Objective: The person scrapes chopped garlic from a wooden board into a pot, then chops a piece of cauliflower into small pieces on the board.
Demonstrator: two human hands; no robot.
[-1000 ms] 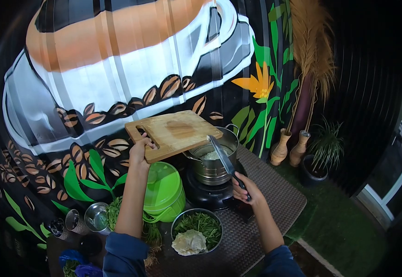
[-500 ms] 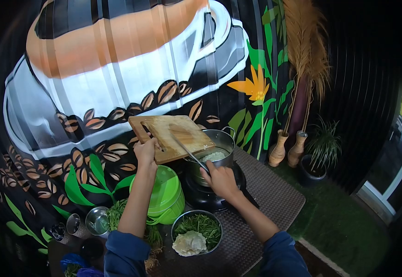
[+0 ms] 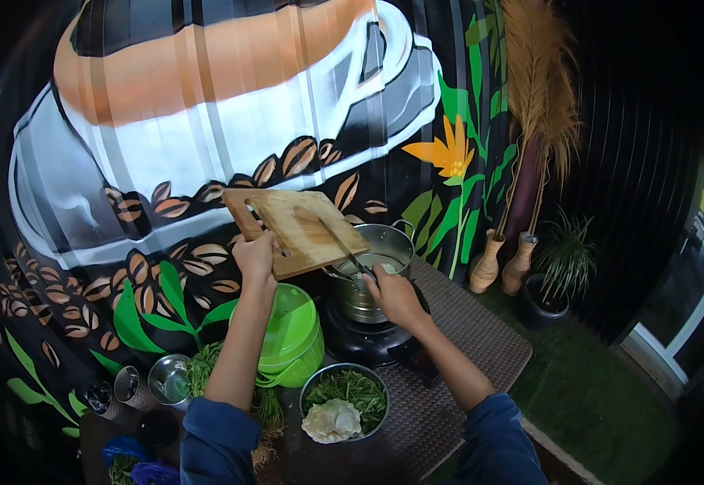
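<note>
My left hand (image 3: 256, 257) grips the wooden cutting board (image 3: 303, 230) by its handle end and holds it tilted above the stove. In my right hand (image 3: 390, 295) is the dark handle of a knife (image 3: 340, 243), whose blade lies against the board's face. Just below the board's right edge stands a metal pot (image 3: 388, 242), with something pale inside, partly hidden by the board and my hand. The pot sits on a black stove (image 3: 356, 343).
A green lidded bucket (image 3: 291, 331) stands left of the stove. Nearer is a metal bowl (image 3: 344, 400) of chopped greens and a pale leaf. Left are a small metal bowl (image 3: 169, 380), green herbs (image 3: 202, 368) and cups. A painted wall rises behind; vases and a potted plant (image 3: 563, 263) stand right.
The board has risen slightly and shifted a little left. My right hand has moved slightly right and up, with the knife blade now further right on the board.
</note>
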